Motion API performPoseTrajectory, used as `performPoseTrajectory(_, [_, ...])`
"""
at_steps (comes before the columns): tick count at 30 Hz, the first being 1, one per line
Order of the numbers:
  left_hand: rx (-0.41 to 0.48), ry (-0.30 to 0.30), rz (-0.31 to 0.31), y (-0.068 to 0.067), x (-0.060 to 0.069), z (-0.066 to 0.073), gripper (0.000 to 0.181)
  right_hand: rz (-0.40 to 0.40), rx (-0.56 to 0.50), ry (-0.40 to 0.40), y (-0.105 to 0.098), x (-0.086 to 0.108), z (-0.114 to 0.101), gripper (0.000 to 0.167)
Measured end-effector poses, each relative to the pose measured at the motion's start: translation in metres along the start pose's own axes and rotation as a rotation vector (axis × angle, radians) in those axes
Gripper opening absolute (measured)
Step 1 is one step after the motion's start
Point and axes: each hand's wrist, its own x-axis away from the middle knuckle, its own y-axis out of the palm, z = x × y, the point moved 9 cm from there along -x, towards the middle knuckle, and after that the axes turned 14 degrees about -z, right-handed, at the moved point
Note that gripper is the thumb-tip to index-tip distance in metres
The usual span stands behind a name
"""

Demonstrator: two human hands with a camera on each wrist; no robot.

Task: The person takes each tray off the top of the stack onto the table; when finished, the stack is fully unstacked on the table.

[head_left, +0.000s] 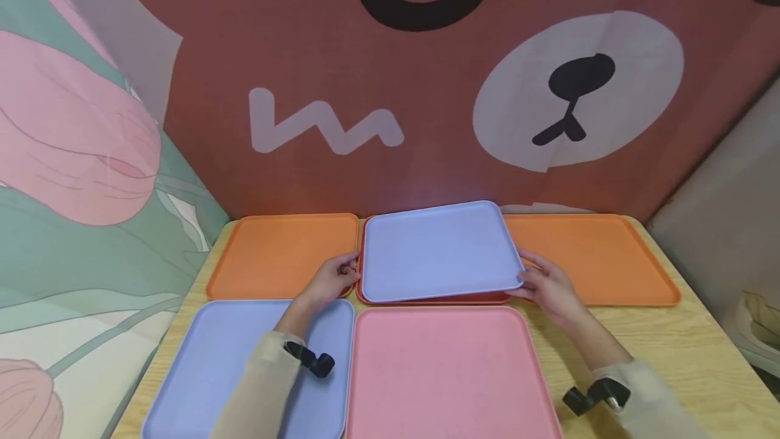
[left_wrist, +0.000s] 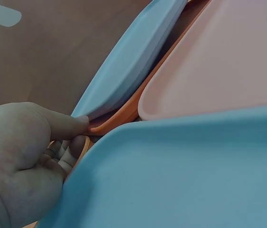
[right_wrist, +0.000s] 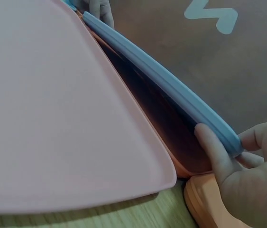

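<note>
A blue tray [head_left: 441,249] lies tilted over a red tray [head_left: 481,299], its right side raised. My right hand [head_left: 551,290] grips its front right corner; in the right wrist view the thumb and fingers of that hand [right_wrist: 252,166] are around the corner of the blue tray [right_wrist: 171,88]. At the left edge my left hand [head_left: 329,282] has its fingers bent. From the left wrist, the thumb of my left hand [left_wrist: 24,161] presses the corner of the blue tray [left_wrist: 128,61], just above the red tray's rim [left_wrist: 119,116]; the fingertips behind are partly hidden.
Orange trays lie at the back left [head_left: 286,253] and back right [head_left: 591,256]. In front are a second blue tray [head_left: 207,364], under my left forearm, and a pink tray [head_left: 447,371]. The wooden table [head_left: 664,337] meets a bear-patterned cloth [head_left: 426,175] behind.
</note>
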Motion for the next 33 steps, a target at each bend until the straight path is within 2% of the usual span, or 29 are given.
performPoseTrajectory(7, [-0.002, 0.012, 0.000, 0.000, -0.002, 0.000, 0.054, -0.080, -0.139, -0.121, 0.002, 0.005, -0.003, 0.043])
performPoseTrajectory(13, [-0.017, -0.006, 0.013, -0.001, -0.001, 0.001, 0.055, -0.158, -0.183, -0.174, 0.001, 0.012, -0.007, 0.048])
performPoseTrajectory(17, [-0.005, -0.017, 0.014, 0.000, 0.000, 0.000, 0.055, -0.243, -0.209, -0.221, 0.001, 0.022, -0.012, 0.052])
performPoseTrajectory(21, [0.011, -0.021, 0.015, 0.000, -0.001, -0.002, 0.055, -0.332, -0.238, -0.251, -0.001, 0.036, -0.018, 0.057])
performPoseTrajectory(27, [0.022, -0.018, 0.020, 0.001, -0.001, -0.004, 0.054, -0.420, -0.251, -0.276, -0.013, 0.063, -0.027, 0.061])
performPoseTrajectory(33, [0.043, -0.007, 0.003, 0.002, -0.001, -0.002, 0.056, -0.535, -0.371, -0.263, -0.027, 0.102, -0.032, 0.063])
